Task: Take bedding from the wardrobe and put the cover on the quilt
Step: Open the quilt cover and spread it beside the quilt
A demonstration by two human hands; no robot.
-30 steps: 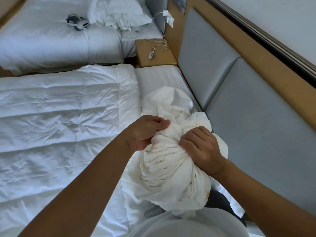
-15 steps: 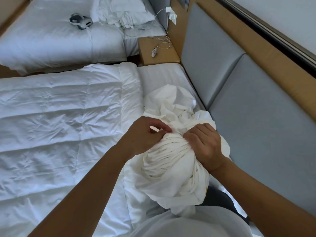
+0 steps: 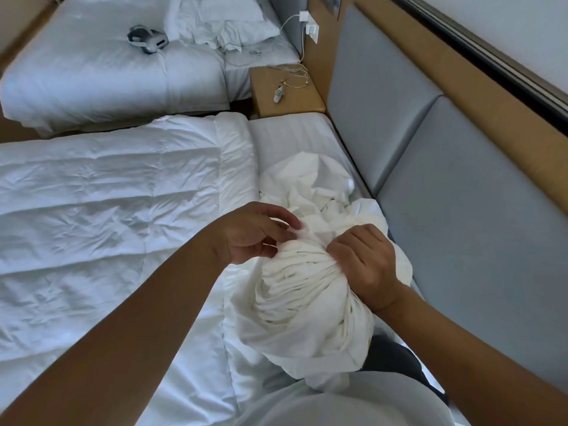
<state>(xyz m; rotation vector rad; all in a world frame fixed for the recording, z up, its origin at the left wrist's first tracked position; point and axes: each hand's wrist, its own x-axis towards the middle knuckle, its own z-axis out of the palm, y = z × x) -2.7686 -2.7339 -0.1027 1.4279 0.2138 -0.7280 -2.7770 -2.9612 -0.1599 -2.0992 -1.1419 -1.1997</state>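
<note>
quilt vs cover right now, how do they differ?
The quilt lies spread flat on the bed; the cover is bunched into a wad, gripped by the right hand and pinched by the left hand. The quilt is puffy with stitched panels; the cover is thin and tightly pleated. The quilt looks cooler white, the cover creamier. Both are white bedding.

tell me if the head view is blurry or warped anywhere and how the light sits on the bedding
Head view: soft, even light, no glare; the quilt reads bluish-white, the bunched cover creamier. Head view: the fingers of the left hand look slightly smeared, the right hand sharper. Head view: wide-angle stretch toward the corners makes the headboard lines lean.
</note>
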